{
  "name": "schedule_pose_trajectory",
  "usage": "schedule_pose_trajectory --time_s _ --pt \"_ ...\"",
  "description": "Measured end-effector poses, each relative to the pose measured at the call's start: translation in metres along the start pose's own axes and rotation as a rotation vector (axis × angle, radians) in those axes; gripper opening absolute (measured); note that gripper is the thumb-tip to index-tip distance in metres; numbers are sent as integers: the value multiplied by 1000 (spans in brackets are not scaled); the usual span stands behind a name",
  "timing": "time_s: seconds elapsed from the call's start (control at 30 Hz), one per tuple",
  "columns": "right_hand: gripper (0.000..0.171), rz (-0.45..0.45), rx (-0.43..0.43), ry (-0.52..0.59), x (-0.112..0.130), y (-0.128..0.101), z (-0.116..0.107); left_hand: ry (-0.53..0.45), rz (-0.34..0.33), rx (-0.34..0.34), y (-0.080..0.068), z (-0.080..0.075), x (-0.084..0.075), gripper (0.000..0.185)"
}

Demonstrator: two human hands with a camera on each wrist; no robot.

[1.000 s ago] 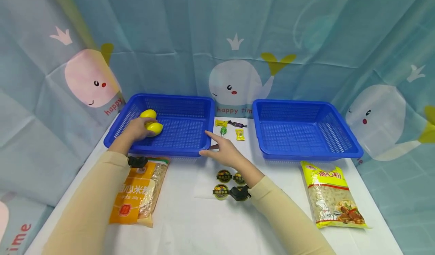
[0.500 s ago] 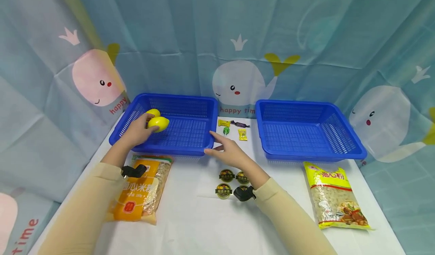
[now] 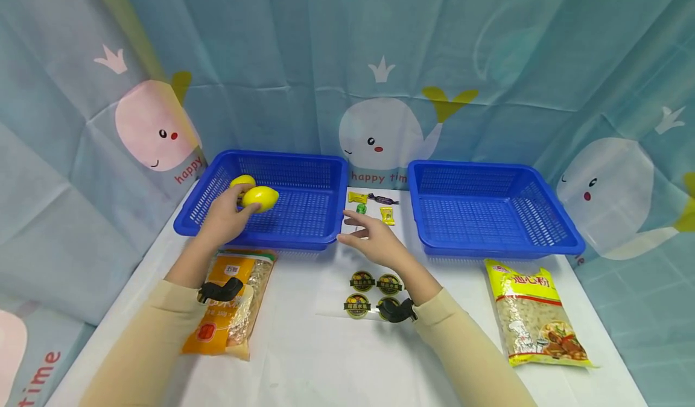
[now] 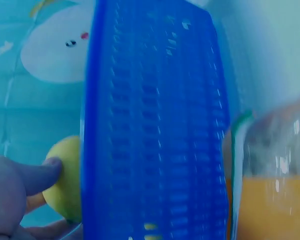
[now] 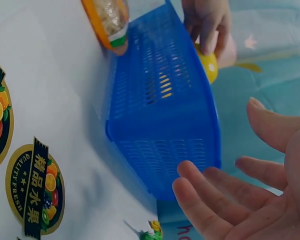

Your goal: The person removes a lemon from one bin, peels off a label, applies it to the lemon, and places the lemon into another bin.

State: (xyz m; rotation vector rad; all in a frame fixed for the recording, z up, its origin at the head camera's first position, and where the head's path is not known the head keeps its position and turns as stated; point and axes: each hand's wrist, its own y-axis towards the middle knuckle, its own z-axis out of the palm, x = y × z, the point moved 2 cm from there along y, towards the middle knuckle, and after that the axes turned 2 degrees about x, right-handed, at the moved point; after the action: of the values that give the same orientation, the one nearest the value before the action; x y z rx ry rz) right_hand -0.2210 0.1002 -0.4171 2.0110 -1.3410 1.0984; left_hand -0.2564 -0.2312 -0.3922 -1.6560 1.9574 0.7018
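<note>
My left hand (image 3: 224, 215) pinches a yellow lemon (image 3: 262, 198) between thumb and fingers, above the left side of the left blue basket (image 3: 282, 240). A second lemon (image 3: 242, 180) sits inside that basket, partly covered by the hand. In the left wrist view the held lemon (image 4: 65, 177) shows just over the rim, with the thumb along it. My right hand (image 3: 376, 238) is beside the basket's front right corner, fingers spread and holding nothing. From the right wrist, its fingers (image 5: 205, 205) look loosely extended toward the basket's end wall (image 5: 162, 155).
Another blue basket (image 3: 488, 250) stands at the right. Between the baskets lie wrapped candies (image 3: 387, 215) and a green lollipop (image 3: 361, 209). A sticker sheet (image 3: 357, 305) lies in front. An orange pasta bag (image 3: 230, 319) is at left, a yellow one (image 3: 534, 316) at right. A curtain hangs behind.
My left hand has lifted the lemon away from the other one and shifted it slightly right. The right hand has drawn slightly right, off the basket's corner.
</note>
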Motion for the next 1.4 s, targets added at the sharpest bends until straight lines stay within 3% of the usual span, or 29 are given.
schedule_pose_trajectory --time_s 0.17,0.4,0.63,0.9,1.17,1.4 --pt "62 0 -27 26 2 -6 -5 -67 32 0 -9 7 -18 53" --pt "57 -33 -97 135 9 -16 -11 -160 180 7 -17 25 -44 51" --pt "52 -97 -167 170 16 -22 -15 -178 265 30 -26 42 -71 50" --pt "56 -94 -174 186 17 -29 -16 -223 247 92 -33 64 -95 50" --pt "56 -108 -184 236 16 -37 -15 -297 300 128 -41 82 -113 48" --pt "49 -116 -208 246 11 -46 -17 -332 303 154 -45 93 -122 47"
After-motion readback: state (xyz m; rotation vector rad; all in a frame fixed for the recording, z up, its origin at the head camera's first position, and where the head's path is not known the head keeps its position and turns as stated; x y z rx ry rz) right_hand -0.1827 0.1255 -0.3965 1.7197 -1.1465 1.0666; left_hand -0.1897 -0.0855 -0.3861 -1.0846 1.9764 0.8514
